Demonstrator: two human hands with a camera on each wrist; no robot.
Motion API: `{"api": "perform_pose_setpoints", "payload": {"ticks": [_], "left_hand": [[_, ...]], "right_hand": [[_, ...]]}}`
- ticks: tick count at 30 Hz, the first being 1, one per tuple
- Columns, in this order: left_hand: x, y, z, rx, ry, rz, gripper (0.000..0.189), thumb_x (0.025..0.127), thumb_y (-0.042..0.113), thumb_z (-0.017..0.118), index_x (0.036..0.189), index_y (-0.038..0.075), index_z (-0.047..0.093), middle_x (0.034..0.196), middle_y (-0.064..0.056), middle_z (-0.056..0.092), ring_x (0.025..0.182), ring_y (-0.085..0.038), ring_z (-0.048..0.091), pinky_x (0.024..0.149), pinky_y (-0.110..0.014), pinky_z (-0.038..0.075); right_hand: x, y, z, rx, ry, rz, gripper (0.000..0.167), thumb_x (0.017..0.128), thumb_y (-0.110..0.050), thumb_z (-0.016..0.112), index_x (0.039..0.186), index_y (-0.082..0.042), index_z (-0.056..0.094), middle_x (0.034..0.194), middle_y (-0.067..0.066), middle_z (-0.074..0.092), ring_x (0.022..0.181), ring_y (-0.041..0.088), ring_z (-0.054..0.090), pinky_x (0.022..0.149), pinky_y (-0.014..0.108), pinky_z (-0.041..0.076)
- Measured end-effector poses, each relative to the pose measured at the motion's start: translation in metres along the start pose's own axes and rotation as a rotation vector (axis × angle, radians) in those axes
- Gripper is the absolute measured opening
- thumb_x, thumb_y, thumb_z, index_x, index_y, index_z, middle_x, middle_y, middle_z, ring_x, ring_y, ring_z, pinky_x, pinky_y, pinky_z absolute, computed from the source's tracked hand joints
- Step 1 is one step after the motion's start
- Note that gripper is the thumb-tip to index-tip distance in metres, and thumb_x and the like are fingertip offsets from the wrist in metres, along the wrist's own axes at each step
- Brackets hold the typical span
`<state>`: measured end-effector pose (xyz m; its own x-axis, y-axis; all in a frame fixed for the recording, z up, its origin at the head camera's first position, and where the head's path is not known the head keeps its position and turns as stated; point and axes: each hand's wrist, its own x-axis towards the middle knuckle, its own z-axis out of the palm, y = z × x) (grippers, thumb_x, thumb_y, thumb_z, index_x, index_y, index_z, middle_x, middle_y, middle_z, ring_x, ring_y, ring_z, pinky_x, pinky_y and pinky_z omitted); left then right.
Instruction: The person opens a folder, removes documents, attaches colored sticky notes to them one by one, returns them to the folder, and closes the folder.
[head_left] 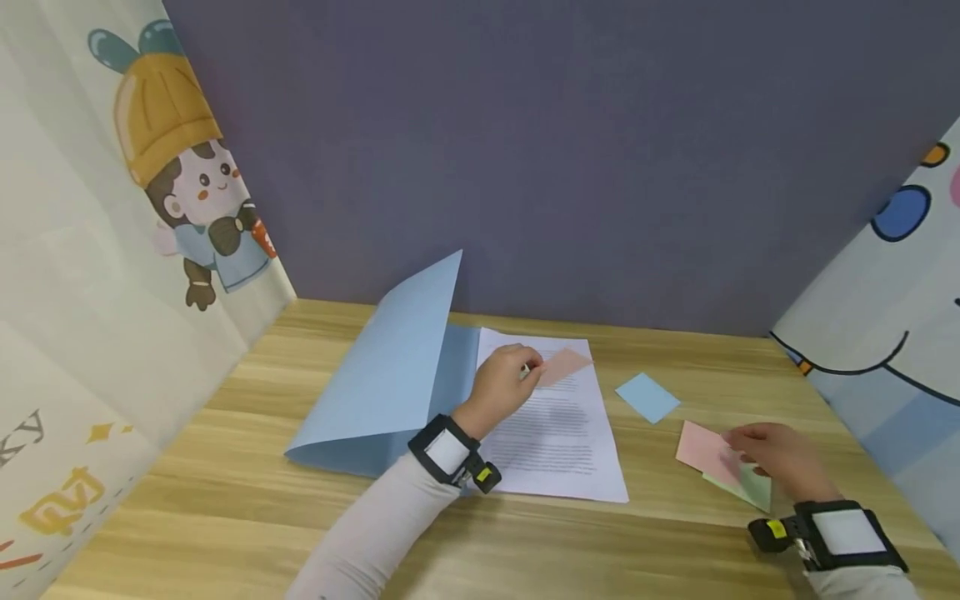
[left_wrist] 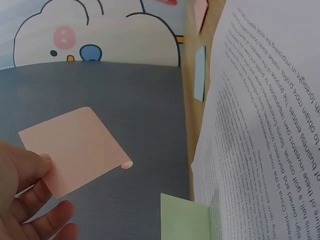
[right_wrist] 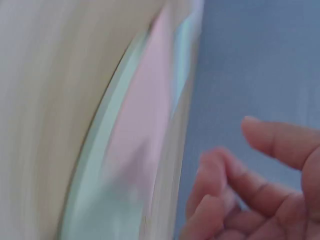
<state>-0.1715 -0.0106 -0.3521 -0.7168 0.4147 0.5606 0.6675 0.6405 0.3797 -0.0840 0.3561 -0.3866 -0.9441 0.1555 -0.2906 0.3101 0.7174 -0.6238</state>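
Two hands work above the table (head_left: 247,492). Near the middle of the head view, the left hand (head_left: 502,383) pinches a peach note (head_left: 564,367) by one corner between thumb and fingers; the note overlaps the upper right of a printed page (head_left: 558,450). In the left wrist view it looks clear of the paper, with its far corner curled over. That curl could fold under and leave the note crooked, and a one-corner grip could let it swing.

At the lower right, the right hand (head_left: 780,458) appears to hold nothing, its fingers loosely bent and the thumb apart; whether it touches the notes under it I cannot tell. There a pink note (head_left: 701,450) overlaps a pale green note (head_left: 738,492), so a sideways brush could drag both.

A blue note (head_left: 648,397) lies apart, between that pair and the page. At the bottom of the left wrist view, another green note (left_wrist: 182,217) juts from the page's edge, where a passing finger might catch it.

Left of centre, the blue folder (head_left: 382,367) has its cover half raised; a nudge from the left forearm could drop it across the page.
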Motion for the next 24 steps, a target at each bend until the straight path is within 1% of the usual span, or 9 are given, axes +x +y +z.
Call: {"api": "perform_pose_setpoints", "payload": {"ticks": [2,3,6,9,11,14,18,20,24], "left_hand": [[0.001,0.002,0.000,0.007,-0.001,0.006,0.008,0.083,0.019,0.062,0.084,0.013,0.067,0.080,0.003,0.063,0.073,-0.011,0.056,0.062,-0.020,0.044],[0.002,0.002,0.001,0.013,-0.004,0.009,0.008,0.083,0.019,0.062,0.084,0.013,0.067,0.080,0.003,0.063,0.072,-0.010,0.056,0.061,-0.020,0.044],[0.001,0.004,0.002,0.058,-0.013,0.034,0.006,0.082,0.018,0.063,0.083,0.014,0.067,0.079,0.003,0.063,0.071,-0.010,0.055,0.060,-0.019,0.043],[-0.001,0.004,0.006,0.140,-0.014,0.103,0.004,0.081,0.016,0.064,0.080,0.015,0.068,0.077,0.005,0.063,0.071,-0.010,0.054,0.060,-0.018,0.044],[-0.003,0.003,0.011,0.205,-0.002,0.167,0.004,0.079,0.015,0.065,0.077,0.016,0.068,0.076,0.005,0.063,0.069,-0.010,0.055,0.060,-0.018,0.044],[-0.004,0.002,0.019,0.312,0.018,0.267,0.008,0.079,0.013,0.064,0.072,0.016,0.067,0.071,0.006,0.061,0.064,-0.009,0.052,0.056,-0.017,0.042],[-0.007,0.001,0.032,0.449,-0.003,0.365,0.014,0.079,0.011,0.062,0.066,0.017,0.066,0.065,0.007,0.056,0.058,-0.008,0.047,0.050,-0.017,0.035],[-0.010,0.001,0.039,0.502,-0.032,0.388,0.015,0.079,0.011,0.060,0.066,0.017,0.066,0.064,0.008,0.055,0.059,-0.008,0.046,0.050,-0.018,0.034],[-0.012,0.002,0.050,0.519,-0.077,0.388,0.015,0.078,0.010,0.059,0.068,0.017,0.067,0.066,0.007,0.056,0.061,-0.008,0.049,0.054,-0.019,0.039]], "right_hand": [[-0.001,-0.017,0.007,0.074,-0.035,-0.045,0.065,0.090,-0.042,0.047,0.121,0.015,0.041,0.104,0.022,0.058,0.086,0.022,0.057,0.069,0.033,0.048],[-0.001,-0.025,0.012,0.121,-0.049,-0.070,0.063,0.090,-0.041,0.047,0.121,0.014,0.042,0.101,0.016,0.060,0.084,0.018,0.056,0.068,0.030,0.048],[-0.001,-0.049,0.024,0.322,-0.109,-0.138,0.048,0.090,-0.033,0.051,0.115,0.009,0.051,0.089,-0.001,0.062,0.075,0.009,0.055,0.063,0.024,0.047],[0.001,-0.069,0.034,0.511,-0.219,-0.200,0.025,0.090,-0.026,0.052,0.102,-0.005,0.061,0.081,-0.009,0.060,0.069,0.004,0.054,0.059,0.020,0.046],[0.003,-0.081,0.040,0.577,-0.268,-0.222,0.014,0.090,-0.024,0.053,0.094,-0.014,0.063,0.079,-0.009,0.061,0.067,0.003,0.054,0.058,0.018,0.045],[0.009,-0.095,0.052,0.543,-0.267,-0.249,0.015,0.089,-0.024,0.054,0.092,-0.012,0.063,0.077,-0.007,0.060,0.065,0.003,0.054,0.056,0.018,0.044],[0.019,-0.105,0.070,0.409,-0.216,-0.238,0.031,0.088,-0.022,0.054,0.101,0.005,0.060,0.078,-0.001,0.060,0.064,0.008,0.053,0.055,0.022,0.042],[0.025,-0.109,0.080,0.346,-0.193,-0.219,0.036,0.088,-0.023,0.054,0.105,0.009,0.057,0.080,0.002,0.062,0.067,0.011,0.053,0.056,0.024,0.043],[0.033,-0.112,0.096,0.278,-0.166,-0.196,0.034,0.089,-0.019,0.052,0.109,0.008,0.057,0.089,0.010,0.065,0.070,0.012,0.057,0.060,0.027,0.046]]}}
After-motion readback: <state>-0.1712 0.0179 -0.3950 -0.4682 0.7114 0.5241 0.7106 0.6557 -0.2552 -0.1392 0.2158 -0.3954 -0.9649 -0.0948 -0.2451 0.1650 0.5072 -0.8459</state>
